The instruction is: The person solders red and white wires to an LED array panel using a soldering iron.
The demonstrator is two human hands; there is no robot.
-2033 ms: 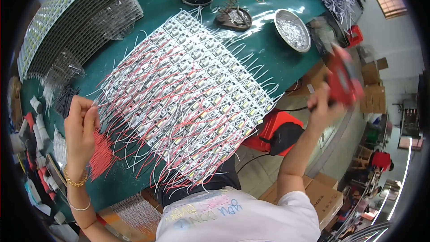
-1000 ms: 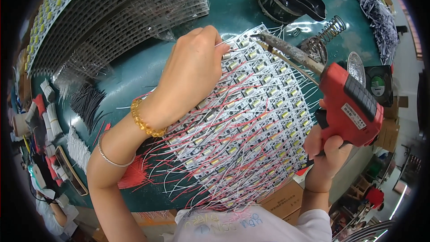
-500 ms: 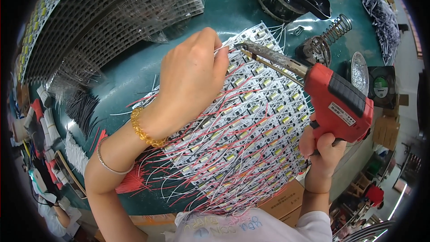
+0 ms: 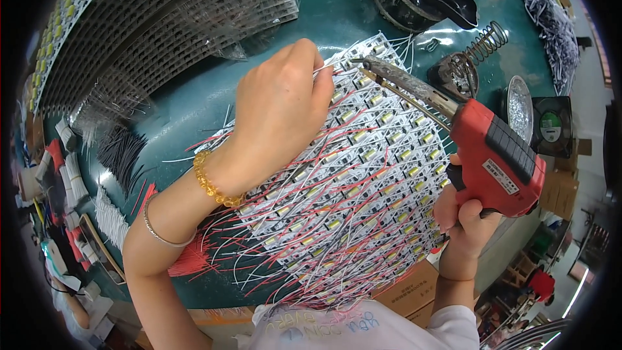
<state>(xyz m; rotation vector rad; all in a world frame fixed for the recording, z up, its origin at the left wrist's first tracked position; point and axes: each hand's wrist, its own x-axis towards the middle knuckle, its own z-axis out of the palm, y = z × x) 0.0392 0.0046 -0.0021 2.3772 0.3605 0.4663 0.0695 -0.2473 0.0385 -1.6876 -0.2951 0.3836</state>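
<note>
My right hand (image 4: 468,217) grips a red soldering gun (image 4: 497,155) by its handle. The gun's dark metal tip reaches left over a panel of small white circuit boards (image 4: 363,149). My left hand (image 4: 285,104) is closed in a pinch near that tip, at the panel's far end, with a thin white wire (image 4: 329,65) between thumb and fingers. A small gap shows between the tip and my left fingertips. Many red and white wires stick out from the boards, trailing over their left and near edges. Yellow components dot each board.
Stacked panels (image 4: 162,26) in clear plastic fill the far left. Black wires (image 4: 120,155), white wires (image 4: 110,217) and red wires (image 4: 191,256) lie at the left. Beyond the boards are a black container (image 4: 405,6), a coiled-spring iron stand (image 4: 486,42), a metal dish (image 4: 520,107) and a small fan (image 4: 552,126).
The soldering gun has shifted slightly right and down, its tip drawing away from my left fingers. My left hand has barely moved and keeps its pinch.
</note>
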